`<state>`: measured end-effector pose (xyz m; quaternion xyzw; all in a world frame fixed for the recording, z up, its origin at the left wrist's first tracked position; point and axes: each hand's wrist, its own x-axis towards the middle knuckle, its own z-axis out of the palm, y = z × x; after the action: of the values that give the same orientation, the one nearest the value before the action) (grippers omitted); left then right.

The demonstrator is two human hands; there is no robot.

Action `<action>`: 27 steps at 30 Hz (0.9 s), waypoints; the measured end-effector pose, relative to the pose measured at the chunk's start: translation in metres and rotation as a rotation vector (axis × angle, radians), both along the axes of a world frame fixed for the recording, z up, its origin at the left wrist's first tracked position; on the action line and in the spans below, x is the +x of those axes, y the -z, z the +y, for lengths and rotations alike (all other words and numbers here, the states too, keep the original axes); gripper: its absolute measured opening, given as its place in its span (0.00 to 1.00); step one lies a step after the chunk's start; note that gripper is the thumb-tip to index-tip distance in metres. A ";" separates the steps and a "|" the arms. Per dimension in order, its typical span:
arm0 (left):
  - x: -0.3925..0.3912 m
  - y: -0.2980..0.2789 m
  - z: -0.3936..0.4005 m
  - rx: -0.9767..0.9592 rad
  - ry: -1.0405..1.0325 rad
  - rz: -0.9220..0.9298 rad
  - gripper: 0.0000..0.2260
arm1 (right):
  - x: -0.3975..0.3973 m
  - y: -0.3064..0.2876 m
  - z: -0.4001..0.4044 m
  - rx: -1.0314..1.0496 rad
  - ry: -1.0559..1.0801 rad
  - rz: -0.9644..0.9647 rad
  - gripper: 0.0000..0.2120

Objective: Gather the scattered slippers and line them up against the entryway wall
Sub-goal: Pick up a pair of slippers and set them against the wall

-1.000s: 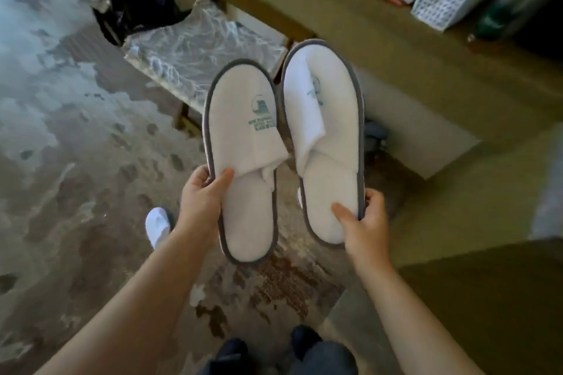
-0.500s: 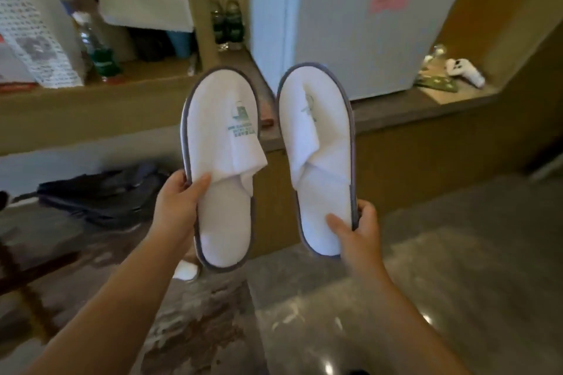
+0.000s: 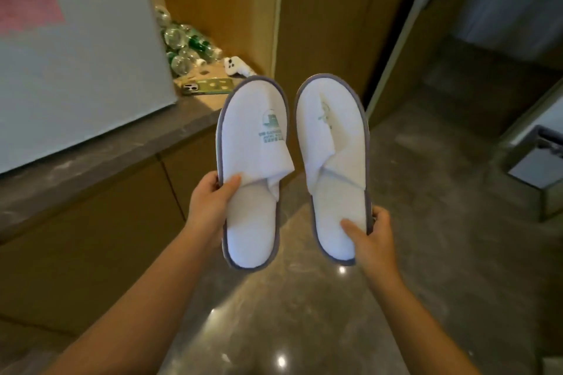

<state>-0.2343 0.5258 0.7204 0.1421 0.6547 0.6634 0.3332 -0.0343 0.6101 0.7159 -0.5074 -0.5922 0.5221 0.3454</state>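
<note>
I hold two white slippers with grey trim up in front of me, toes pointing away, side by side with a small gap between them. My left hand [image 3: 210, 204] grips the left slipper [image 3: 254, 161] at its outer edge; a green logo shows on its upper. My right hand [image 3: 373, 237] grips the right slipper [image 3: 332, 155] near the heel, thumb on the insole. A wooden wall panel [image 3: 323, 15] stands beyond the slippers.
A low wooden cabinet with a stone ledge [image 3: 100, 155] runs along the left, carrying a white panel [image 3: 79, 70], a phone [image 3: 207, 87], several plastic bottles [image 3: 185, 46] and a white controller [image 3: 236, 65]. Glossy stone floor [image 3: 426, 253] stretches ahead and right. A grey bin [image 3: 539, 158] stands at far right.
My view has swung to the right, from the carpet and shelf to the cabinet corner and the stone floor by the wooden wall. Both hands keep the same grip on the slippers.
</note>
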 end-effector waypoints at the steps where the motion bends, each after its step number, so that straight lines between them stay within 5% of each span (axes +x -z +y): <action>1: 0.006 0.001 0.023 -0.004 0.016 -0.004 0.02 | 0.007 -0.001 0.019 -0.001 0.019 -0.007 0.17; 16: -0.037 0.061 0.286 -0.074 -0.005 -0.162 0.01 | -0.052 0.027 0.291 -0.060 -0.058 -0.149 0.18; 27: -0.049 0.141 0.331 -0.250 -0.345 -0.163 0.04 | -0.092 0.114 0.406 -0.170 -0.397 -0.275 0.17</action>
<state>-0.2838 0.8565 0.5795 -0.0684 0.7174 0.6334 0.2819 -0.1265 1.0164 0.6022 -0.4748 -0.6756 0.5535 0.1083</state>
